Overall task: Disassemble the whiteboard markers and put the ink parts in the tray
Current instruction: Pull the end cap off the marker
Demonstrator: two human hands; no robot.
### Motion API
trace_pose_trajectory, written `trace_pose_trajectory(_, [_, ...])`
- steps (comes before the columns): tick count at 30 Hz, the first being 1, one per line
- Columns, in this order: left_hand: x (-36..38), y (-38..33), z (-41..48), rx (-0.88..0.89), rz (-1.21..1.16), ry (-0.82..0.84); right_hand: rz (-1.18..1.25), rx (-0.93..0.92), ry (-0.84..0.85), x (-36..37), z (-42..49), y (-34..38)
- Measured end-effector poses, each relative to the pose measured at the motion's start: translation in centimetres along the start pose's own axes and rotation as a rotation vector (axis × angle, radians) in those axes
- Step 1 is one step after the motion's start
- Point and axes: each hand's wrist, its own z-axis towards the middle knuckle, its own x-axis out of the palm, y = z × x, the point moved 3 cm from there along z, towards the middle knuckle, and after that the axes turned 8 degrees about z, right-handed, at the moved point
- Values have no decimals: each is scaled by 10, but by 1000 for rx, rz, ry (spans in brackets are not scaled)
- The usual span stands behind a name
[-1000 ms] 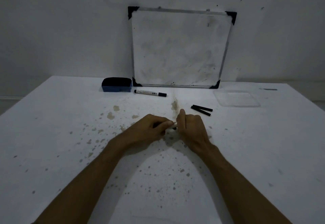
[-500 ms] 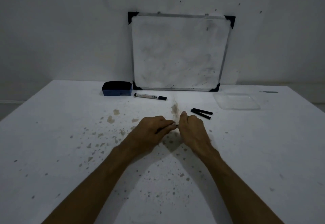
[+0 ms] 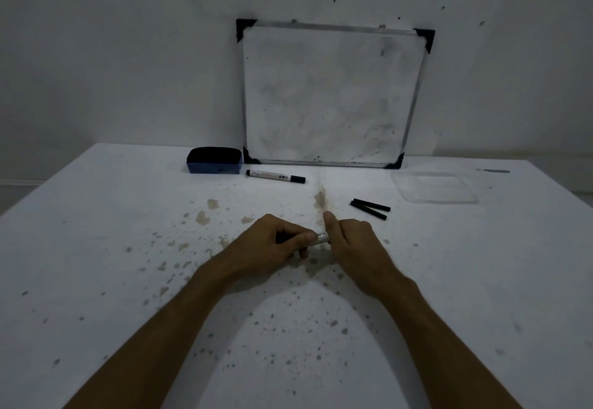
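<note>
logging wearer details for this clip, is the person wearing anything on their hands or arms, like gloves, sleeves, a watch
Nothing shows. The left hand and right hand are bare, with no gloves, rings or watch visible. Both forearms are uncovered right down to the bottom edge of the picture, so no sleeve appears; anything worn above that is out of view.

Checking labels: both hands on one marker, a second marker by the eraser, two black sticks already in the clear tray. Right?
Not quite. The head view shows the two black sticks on the table, left of the clear tray, which looks empty. The rest holds: left hand and right hand share one marker; the second marker lies by the eraser.
</note>
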Motion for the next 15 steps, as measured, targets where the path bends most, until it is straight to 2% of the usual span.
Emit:
trace_pose_trajectory(1, [1, -1, 0, 15, 10, -15, -13, -59, -18, -1, -1, -1])
trace_pose_trajectory(3, [4, -7, 1, 66, 41, -41, -6, -27, 43, -7, 3, -4])
trace_pose_trajectory(4, [4, -9, 1, 72, 59, -53, -13, -139, -41, -9, 5, -12])
trace_pose_trajectory(5, [2, -8, 2, 55, 70, -60, 146, -97, -34, -13, 7, -13])
trace_pose_trajectory(6, [-2, -6, 2, 26, 75, -65, 256, -69, -103, -18, 10, -9])
trace_pose_trajectory(7, [-7, -1, 0, -10, 70, -73, 219, -124, -312, -28, 10, -9])
trace_pose_trajectory(8, [-12, 4, -3, -52, 43, -84, 249, -88, -440, -36, 9, -14])
trace_pose_trajectory(9, [-14, 8, -5, -88, -7, -90, 253, -39, -473, -38, 7, -16])
trace_pose_trajectory(12, [-10, 7, -6, -134, -153, -81, 158, 34, -281, -21, 4, -12])
trace_pose_trajectory(15, [-7, 1, 1, -128, -181, -96, 144, 54, -222, -3, 9, -15])
